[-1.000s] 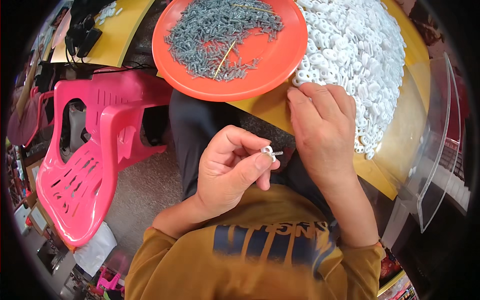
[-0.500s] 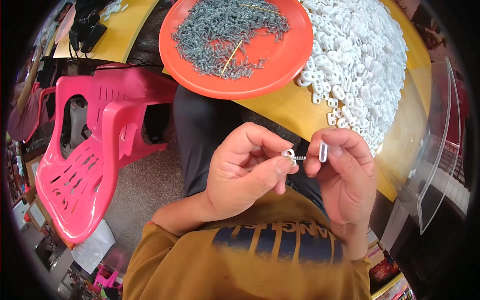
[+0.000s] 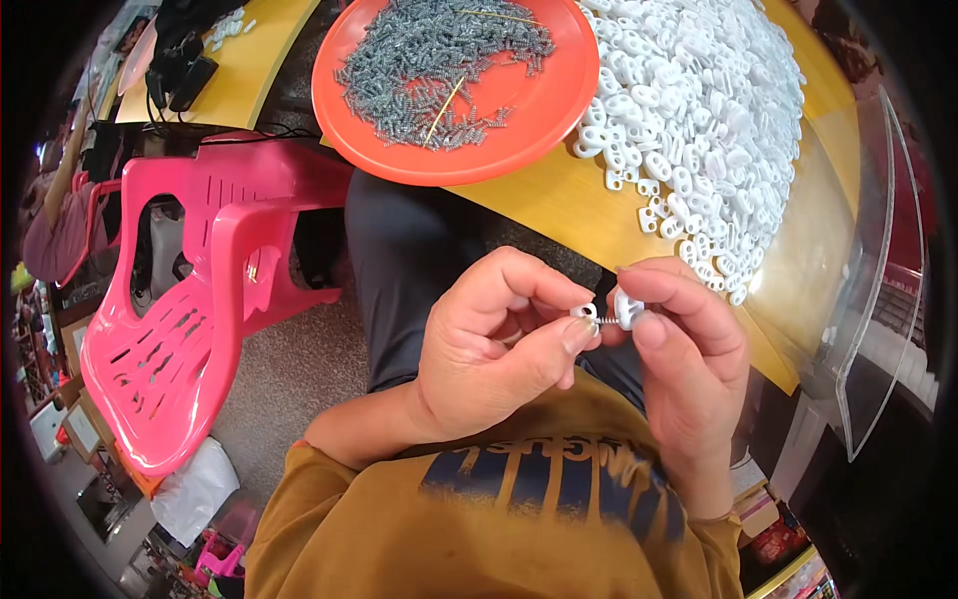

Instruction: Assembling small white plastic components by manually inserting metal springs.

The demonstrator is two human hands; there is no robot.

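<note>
Closest to the person's brown shirt (image 3: 389,529), both hands meet in front of the chest, perhaps so that the small parts can be watched closely. The left hand (image 3: 484,349) pinches a small white piece (image 3: 586,312) between thumb and forefinger, its other fingers curled in behind. A thin metal spring (image 3: 606,320) sticks out from that piece toward the right, its free length probably left clear of the fingertips so that it can be reached. The right hand (image 3: 696,359) grips a white oval ring (image 3: 628,308) by its edge with thumb and fingertips, facing the spring; whether the two touch, I cannot tell.

Beyond, a red plate (image 3: 524,125) appears to jut over the near edge of the yellow table (image 3: 529,205), perhaps for easy picking. It carries a pile of springs (image 3: 409,75) and thin yellow sticks (image 3: 446,110). To its right, a heap of white pieces (image 3: 699,120) spreads toward the near edge, likely within the right hand's reach. A clear plastic panel (image 3: 866,309) stands past the table's right edge.
</note>
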